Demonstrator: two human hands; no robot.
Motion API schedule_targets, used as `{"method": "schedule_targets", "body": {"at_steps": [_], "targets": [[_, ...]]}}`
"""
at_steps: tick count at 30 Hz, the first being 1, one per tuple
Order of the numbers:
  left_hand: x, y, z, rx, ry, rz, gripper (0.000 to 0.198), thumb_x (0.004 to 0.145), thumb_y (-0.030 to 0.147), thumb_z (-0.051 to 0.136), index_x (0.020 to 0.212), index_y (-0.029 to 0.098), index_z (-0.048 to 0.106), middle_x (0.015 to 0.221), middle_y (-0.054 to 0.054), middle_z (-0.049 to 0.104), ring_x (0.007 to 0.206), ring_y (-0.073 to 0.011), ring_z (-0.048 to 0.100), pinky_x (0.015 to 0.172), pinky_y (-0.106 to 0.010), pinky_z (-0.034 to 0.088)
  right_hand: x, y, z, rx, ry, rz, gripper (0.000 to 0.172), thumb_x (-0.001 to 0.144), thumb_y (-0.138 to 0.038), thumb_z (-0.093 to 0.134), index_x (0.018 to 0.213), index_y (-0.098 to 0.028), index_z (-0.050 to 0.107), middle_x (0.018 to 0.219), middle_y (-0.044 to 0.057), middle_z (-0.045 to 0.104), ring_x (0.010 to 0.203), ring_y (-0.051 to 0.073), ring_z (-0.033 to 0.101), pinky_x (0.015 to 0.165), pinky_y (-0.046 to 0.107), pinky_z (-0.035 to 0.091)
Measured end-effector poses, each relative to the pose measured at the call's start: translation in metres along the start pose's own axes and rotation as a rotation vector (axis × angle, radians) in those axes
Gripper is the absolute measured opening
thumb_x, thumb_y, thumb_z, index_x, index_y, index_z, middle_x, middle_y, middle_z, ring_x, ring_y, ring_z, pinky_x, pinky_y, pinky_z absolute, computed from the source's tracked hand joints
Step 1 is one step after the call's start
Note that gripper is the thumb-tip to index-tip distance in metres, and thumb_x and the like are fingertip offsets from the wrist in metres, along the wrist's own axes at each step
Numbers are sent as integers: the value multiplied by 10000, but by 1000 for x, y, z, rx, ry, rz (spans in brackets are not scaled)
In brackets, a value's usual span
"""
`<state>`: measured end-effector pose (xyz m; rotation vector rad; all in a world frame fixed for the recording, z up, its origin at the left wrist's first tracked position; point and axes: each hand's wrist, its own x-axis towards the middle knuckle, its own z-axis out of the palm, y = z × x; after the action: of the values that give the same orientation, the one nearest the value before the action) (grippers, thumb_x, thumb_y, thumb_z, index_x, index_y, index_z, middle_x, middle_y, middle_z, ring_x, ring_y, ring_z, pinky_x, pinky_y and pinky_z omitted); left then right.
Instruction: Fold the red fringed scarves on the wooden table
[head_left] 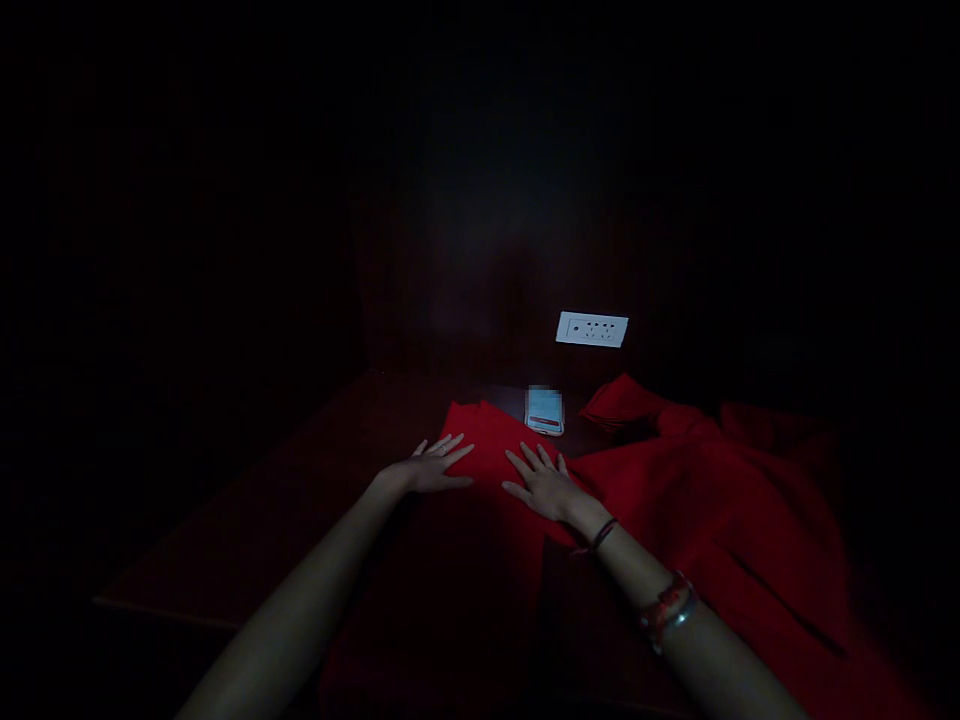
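Observation:
A long piece of red cloth (487, 520) lies flat on the dark table, running from its far part toward me. Both palms face down on it. My left hand (436, 466) rests on the cloth's left edge with its fingers spread, a ring on one of them. On the right side of the same cloth lies my right hand (546, 484), fingers apart, holding nothing. The near end of the cloth fades into shadow.
To the right is a heap of rumpled red fabric (720, 500). A lit phone (544, 410) lies behind my right hand. A white socket panel (592, 329) is set in the back wall. The table (262, 520) has its left edge in dim light; darkness hides the surroundings.

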<state>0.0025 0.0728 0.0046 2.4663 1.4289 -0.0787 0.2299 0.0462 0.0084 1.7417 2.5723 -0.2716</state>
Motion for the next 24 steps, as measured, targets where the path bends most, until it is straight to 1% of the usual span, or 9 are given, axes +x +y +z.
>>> {"method": "schedule_targets", "body": {"at_steps": [3, 6, 10, 13, 16, 17, 19, 21, 24], "targets": [[-5, 0, -6, -15, -24, -55, 793, 679, 697, 269, 1317, 274, 61, 1381, -52, -23, 1252, -221, -19, 958, -506, 11, -9, -3, -4, 14, 71, -71, 699, 726, -665, 156, 1316, -298, 86, 1393, 43, 32, 1238, 304, -46, 940, 548, 13], [-9, -1, -9, -17, -47, -113, 824, 663, 698, 297, 1318, 262, 56, 1378, -55, -31, 1252, -228, -17, 950, -524, 4, -13, -7, 0, 43, 31, -80, 662, 732, -660, 154, 1306, -335, 107, 1393, 26, 37, 1239, 307, -31, 934, 556, 30], [-9, -2, -10, -17, -65, -160, 870, 630, 711, 327, 1319, 259, 47, 1375, -54, -32, 1250, -243, -19, 940, -543, 11, -12, -6, 7, 49, 2, -80, 649, 729, -663, 152, 1297, -350, 143, 1393, 17, 32, 1234, 319, -40, 929, 563, 15], [-9, -5, -9, -19, -73, -162, 889, 617, 719, 327, 1319, 256, 40, 1374, -48, -33, 1248, -256, -19, 929, -566, 17, -17, 2, 3, 40, -48, -78, 659, 723, -672, 143, 1298, -352, 127, 1392, 15, 17, 1232, 327, -27, 930, 564, 24], [-9, -8, -8, -19, -73, -157, 904, 605, 718, 350, 1318, 260, 34, 1374, -44, -36, 1244, -280, -12, 910, -595, 26, -28, 11, -2, 9, -101, -32, 674, 722, -672, 145, 1303, -331, 130, 1391, 29, 23, 1230, 336, -13, 937, 556, 31], [-8, -9, -7, -19, -73, -161, 904, 605, 713, 360, 1319, 260, 38, 1375, -49, -31, 1243, -288, -5, 903, -604, 29, -32, 12, -4, -2, -99, -19, 674, 725, -667, 148, 1304, -322, 140, 1391, 33, 28, 1230, 336, -15, 940, 553, 27], [-8, -10, -7, -12, -61, -165, 887, 618, 691, 381, 1320, 250, 66, 1375, -69, -13, 1241, -302, 8, 894, -613, 30, -35, 8, -6, -10, -47, -30, 655, 744, -644, 158, 1306, -307, 155, 1392, 34, 26, 1232, 326, -33, 945, 546, 17], [-6, -10, -5, 17, 30, -107, 819, 660, 646, 392, 1317, 243, 117, 1376, -80, -19, 1242, -295, 2, 914, -587, 27, -31, -2, -5, 3, 36, -93, 611, 776, -598, 165, 1309, -299, 150, 1393, 20, 16, 1237, 304, -46, 953, 535, 17], [1, -8, 2, 67, 265, 55, 623, 790, 529, 291, 1311, 208, 178, 1382, -72, -10, 1250, -236, -3, 986, -447, 84, -18, -22, 1, 38, 66, -204, 556, 817, -522, 165, 1315, -278, 139, 1391, 7, 70, 1247, 269, -15, 966, 516, 28]]}}
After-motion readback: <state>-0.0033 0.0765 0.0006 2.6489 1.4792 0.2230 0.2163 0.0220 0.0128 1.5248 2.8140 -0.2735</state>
